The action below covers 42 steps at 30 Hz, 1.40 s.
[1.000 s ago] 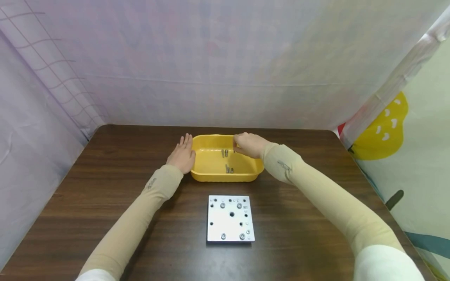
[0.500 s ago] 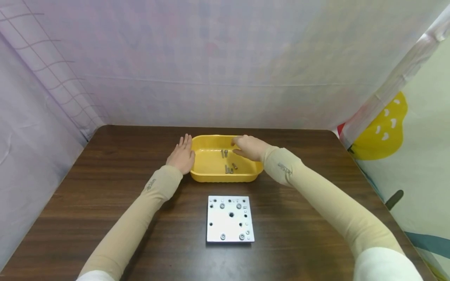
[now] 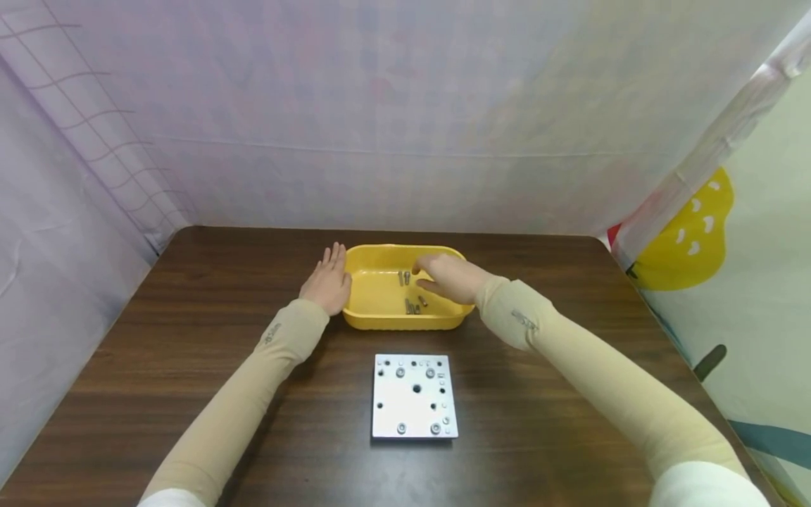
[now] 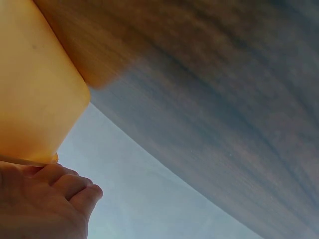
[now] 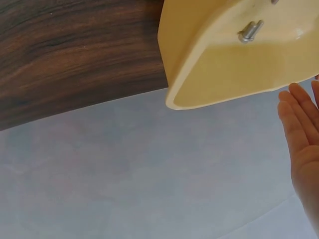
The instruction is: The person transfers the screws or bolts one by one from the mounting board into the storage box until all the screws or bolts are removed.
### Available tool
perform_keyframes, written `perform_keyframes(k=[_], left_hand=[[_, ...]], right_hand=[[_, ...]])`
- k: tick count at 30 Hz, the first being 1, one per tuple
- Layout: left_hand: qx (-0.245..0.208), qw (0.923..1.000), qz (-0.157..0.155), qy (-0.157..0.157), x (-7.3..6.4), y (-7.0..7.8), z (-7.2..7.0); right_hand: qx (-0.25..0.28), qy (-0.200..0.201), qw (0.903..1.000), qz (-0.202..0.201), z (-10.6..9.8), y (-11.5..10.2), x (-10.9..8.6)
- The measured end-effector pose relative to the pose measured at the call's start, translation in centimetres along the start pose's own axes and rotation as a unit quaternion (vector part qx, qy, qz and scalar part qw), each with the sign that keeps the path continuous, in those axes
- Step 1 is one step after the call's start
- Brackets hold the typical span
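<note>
A yellow tray [image 3: 380,322] stands toward the back of the table, with several small metal screws [image 3: 410,308] lying in it in two groups. My left hand [image 3: 325,287] rests against the tray's left side, its fingers straight. In the left wrist view the fingers [image 4: 70,186] touch the tray's rim. Over the right part of the tray hovers my right hand [image 3: 453,278], thumb and index finger apart with nothing between them. The right wrist view shows its fingers extended near the tray wall, apart from the screws [image 5: 250,31].
A square silver metal plate [image 3: 415,398] with holes and bolt heads lies in front of the tray on the dark wood table [image 3: 209,296]. A pale curtain [image 3: 380,141] hangs behind the table's back edge.
My right hand has let go of a screw, which now lies near the front group in the tray. Its fingers have spread and it has moved slightly toward me. The left hand stays put.
</note>
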<state>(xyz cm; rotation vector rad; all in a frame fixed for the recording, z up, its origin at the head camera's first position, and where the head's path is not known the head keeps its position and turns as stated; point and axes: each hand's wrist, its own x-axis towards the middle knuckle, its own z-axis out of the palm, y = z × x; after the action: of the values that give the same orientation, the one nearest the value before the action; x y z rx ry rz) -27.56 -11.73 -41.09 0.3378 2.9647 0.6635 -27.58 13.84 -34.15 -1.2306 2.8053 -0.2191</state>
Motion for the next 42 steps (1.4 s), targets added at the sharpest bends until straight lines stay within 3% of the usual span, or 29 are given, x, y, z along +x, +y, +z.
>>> perform_keyframes(k=[10, 15, 31, 42], left_hand=[[-0.003, 1.0000, 0.003, 0.003, 0.2, -0.1, 0.2], [-0.001, 1.0000, 0.003, 0.000, 0.4, -0.1, 0.3], [-0.012, 0.9999, -0.006, 0.001, 0.2, 0.0, 0.2], [-0.008, 0.9999, -0.005, 0.006, 0.5, 0.1, 0.1]], right_hand=[[0.019, -0.006, 0.9993, 0.030, -0.3, -1.8, -2.2], [0.014, 0.001, 0.9995, 0.027, -0.5, -3.3, -3.7], [-0.013, 0.073, 0.9905, -0.116, 1.2, -6.8, -8.1], [-0.032, 0.078, 0.9877, -0.131, 2.4, -7.6, -9.7]])
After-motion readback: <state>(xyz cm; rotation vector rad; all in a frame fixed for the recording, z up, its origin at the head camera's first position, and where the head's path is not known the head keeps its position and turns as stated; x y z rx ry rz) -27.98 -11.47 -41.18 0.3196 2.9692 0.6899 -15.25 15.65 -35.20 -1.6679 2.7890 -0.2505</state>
